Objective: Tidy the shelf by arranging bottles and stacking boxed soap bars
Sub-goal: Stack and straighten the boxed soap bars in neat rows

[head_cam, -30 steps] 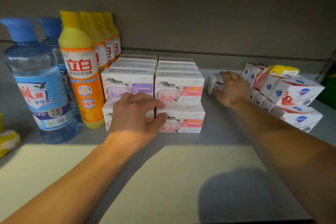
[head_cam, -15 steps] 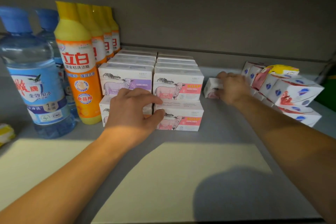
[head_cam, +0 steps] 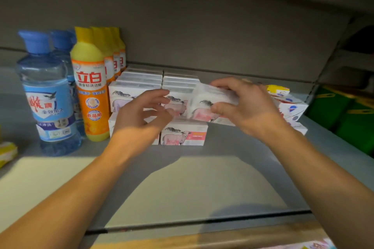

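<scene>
Head cam: grey shelf (head_cam: pixel 232 168), bottles (head_cam: pixel 89 87) left, stacked soap boxes (head_cam: pixel 183 135) centre. My right hand (head_cam: pixel 249 107) pinches one soap box (head_cam: pixel 210 103), tilted, above the right stack's front. Light, stiff carton, probably slick, so grip the long edges. Left hand (head_cam: pixel 141 115) loose, empty, just beside it.

A grey back wall (head_cam: pixel 202 32) rises behind everything, with a dark seam running along its foot. At the far right, green packages (head_cam: pixel 342 115) with yellow markings sit in a neighbouring bay, beyond a dark upright post (head_cam: pixel 323 79). At the far left edge lies part of a yellow packet (head_cam: pixel 6 150), blurred. Along the bottom runs a tan strip (head_cam: pixel 202 238), and a corner of pale printed packaging (head_cam: pixel 315 245) shows below it.
</scene>
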A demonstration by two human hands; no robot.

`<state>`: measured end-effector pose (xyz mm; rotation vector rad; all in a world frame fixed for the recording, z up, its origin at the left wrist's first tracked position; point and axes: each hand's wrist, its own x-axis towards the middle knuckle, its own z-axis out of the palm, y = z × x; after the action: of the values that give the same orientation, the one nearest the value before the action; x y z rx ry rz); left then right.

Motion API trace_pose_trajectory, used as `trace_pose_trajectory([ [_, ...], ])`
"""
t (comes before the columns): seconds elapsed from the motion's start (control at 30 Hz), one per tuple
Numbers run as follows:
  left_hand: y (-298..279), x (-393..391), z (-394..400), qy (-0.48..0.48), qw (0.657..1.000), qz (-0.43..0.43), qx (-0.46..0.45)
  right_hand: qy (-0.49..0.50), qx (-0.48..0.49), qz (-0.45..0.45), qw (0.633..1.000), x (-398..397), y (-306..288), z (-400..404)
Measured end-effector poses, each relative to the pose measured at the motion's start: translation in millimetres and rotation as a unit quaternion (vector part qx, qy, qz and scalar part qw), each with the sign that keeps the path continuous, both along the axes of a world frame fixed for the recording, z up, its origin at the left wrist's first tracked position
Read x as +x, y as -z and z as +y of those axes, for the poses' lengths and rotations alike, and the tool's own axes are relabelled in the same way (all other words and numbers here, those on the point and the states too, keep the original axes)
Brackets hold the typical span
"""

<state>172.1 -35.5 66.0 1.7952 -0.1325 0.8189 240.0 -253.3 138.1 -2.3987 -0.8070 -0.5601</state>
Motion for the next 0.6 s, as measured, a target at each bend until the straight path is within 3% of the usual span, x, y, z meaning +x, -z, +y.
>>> trace_pose_trajectory([
  [0.17, -6.6, -1.2, 4.7, 0.075, 0.997, 0.015, -0.005, -0.096, 0.014, 0.015, 0.995, -15.5, 2.3, 53.9],
  [0.27, -9.6, 0.1, 12.4, 0.036, 0.998, -0.010, -0.049, -0.145, 0.135, 0.015, 0.980, -11.0, 8.2, 72.2],
  [0.37, -12.4, 2.2, 15.8, 0.038, 0.988, -0.018, -0.151, -0.152, 0.266, 0.010, 0.952, -5.0, 20.2, 77.6],
  [0.43, -12.2, 3.5, 16.8, 0.071, 0.974, -0.014, -0.215, -0.155, 0.327, 0.067, 0.930, -2.8, 31.8, 80.1],
  [0.5, -10.7, 5.7, 16.8, 0.096, 0.965, -0.010, -0.245, -0.174, 0.363, 0.120, 0.907, -1.8, 40.4, 81.0],
  [0.6, -7.9, 8.6, 15.8, 0.103, 0.961, 0.017, -0.255, -0.178, 0.371, 0.122, 0.903, 0.8, 46.2, 78.3],
])
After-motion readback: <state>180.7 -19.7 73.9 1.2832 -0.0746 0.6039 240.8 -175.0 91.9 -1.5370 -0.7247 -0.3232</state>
